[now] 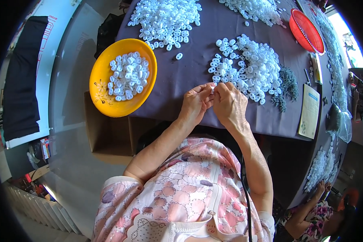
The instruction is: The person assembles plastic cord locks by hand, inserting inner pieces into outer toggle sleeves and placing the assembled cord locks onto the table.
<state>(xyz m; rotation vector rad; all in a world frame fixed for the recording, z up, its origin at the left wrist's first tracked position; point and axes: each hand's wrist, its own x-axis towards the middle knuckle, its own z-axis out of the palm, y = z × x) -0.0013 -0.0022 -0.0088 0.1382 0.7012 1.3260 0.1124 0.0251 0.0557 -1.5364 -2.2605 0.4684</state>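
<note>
Over the table's near edge my two hands meet at the fingertips. My left hand (196, 101) is closed in a pinch on a small white plastic piece (213, 87), mostly covered by the fingers. My right hand (231, 103) is closed too, its fingertips against that piece; whatever else it grips is hidden. Just beyond them lies a pile of white oval plastic pieces with two holes (259, 66). Beside it on the right is a tangle of small grey-green parts (287, 85). To the left, a yellow bowl (103, 108) holds more white pieces (129, 76).
More heaps of white pieces (163, 18) cover the far part of the dark tablecloth (185, 66). A red plastic basket (306, 30) and a paper card (309, 111) lie at the right. Below the bowl stands a cardboard box (109, 133). Another person's hands (324, 188) rest at a table lower right.
</note>
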